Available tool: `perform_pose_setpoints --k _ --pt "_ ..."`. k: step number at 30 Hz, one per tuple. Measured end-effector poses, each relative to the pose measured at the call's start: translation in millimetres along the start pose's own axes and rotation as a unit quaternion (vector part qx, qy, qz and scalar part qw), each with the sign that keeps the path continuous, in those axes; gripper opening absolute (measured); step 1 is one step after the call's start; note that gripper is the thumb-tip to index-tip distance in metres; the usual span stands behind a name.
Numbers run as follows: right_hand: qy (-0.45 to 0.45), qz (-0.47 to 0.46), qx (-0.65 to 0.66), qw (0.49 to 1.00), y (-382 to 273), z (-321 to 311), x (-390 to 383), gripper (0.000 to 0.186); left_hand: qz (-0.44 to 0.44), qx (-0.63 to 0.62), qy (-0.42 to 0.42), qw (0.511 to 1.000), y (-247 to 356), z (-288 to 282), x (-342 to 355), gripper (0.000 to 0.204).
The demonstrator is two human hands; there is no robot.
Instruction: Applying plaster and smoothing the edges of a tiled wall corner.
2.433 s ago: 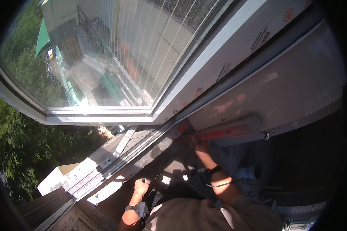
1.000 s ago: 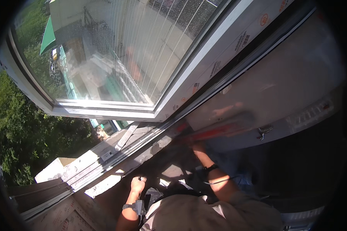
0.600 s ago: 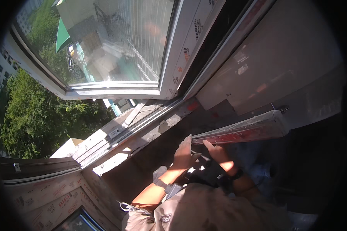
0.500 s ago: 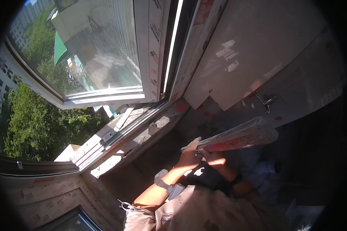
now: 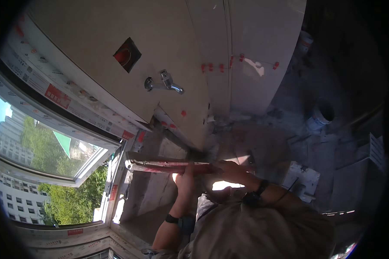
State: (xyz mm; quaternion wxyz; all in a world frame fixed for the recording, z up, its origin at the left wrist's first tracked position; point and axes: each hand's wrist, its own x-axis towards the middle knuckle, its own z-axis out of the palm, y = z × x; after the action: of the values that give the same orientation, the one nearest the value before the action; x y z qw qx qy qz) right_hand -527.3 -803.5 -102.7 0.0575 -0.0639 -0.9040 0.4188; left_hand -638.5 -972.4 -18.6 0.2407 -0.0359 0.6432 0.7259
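A long, narrow bar-shaped piece (image 5: pixel 164 166), red along its side with a grey, dirty edge, lies nearly level across in front of me; its exact kind does not show. My left hand (image 5: pixel 186 179) is closed round it near its middle, thumb up against the side. At its right end, my right hand (image 5: pixel 233 172) is closed on it too, the fingers partly in shadow. The bar's left end reaches over beside the window frame. Above it on the tiled wall (image 5: pixel 190 108) sits a chrome tap (image 5: pixel 165 83).
At left is the open window sash (image 5: pixel 88 166) and its film-covered frame. A square hole (image 5: pixel 127 55) with a red box is cut in the wall. Two buckets (image 5: pixel 320 117) (image 5: pixel 306 39) stand right on the dusty floor, with a pale board (image 5: pixel 301 177) nearer me.
My view has swung right, from the window toward the wall and floor. The bar, which extended to the right of my hands, now extends left, still held in both.
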Motion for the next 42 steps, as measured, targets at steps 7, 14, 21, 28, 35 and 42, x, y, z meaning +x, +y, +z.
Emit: perform_pose_setpoints --k 7,14,21,28,35,42 --pt "0.135 0.286 0.489 0.813 200 15 -153 0.041 0.06 -0.134 -0.074 0.986 59 -22 -55 0.037" --pt "0.5 0.275 0.631 0.526 213 -26 -110 0.04 0.094 -0.286 -0.148 0.942 50 -94 -87 0.04" --pt "0.573 0.096 -0.044 0.813 218 -177 -106 0.056 -0.147 -0.385 0.067 0.908 -62 -113 -102 0.034" --pt "0.499 0.026 0.58 0.643 -61 -244 4 0.052 0.001 -0.001 -0.151 0.989 -145 -134 -27 0.039" --pt "0.384 -0.08 0.498 0.774 -127 -91 85 0.041 -0.14 0.047 -0.235 0.961 -32 -58 4 0.068" --pt "0.172 -0.035 0.254 0.951 -146 -10 137 0.03 -0.272 -0.428 -0.216 0.834 -49 -86 78 0.036"
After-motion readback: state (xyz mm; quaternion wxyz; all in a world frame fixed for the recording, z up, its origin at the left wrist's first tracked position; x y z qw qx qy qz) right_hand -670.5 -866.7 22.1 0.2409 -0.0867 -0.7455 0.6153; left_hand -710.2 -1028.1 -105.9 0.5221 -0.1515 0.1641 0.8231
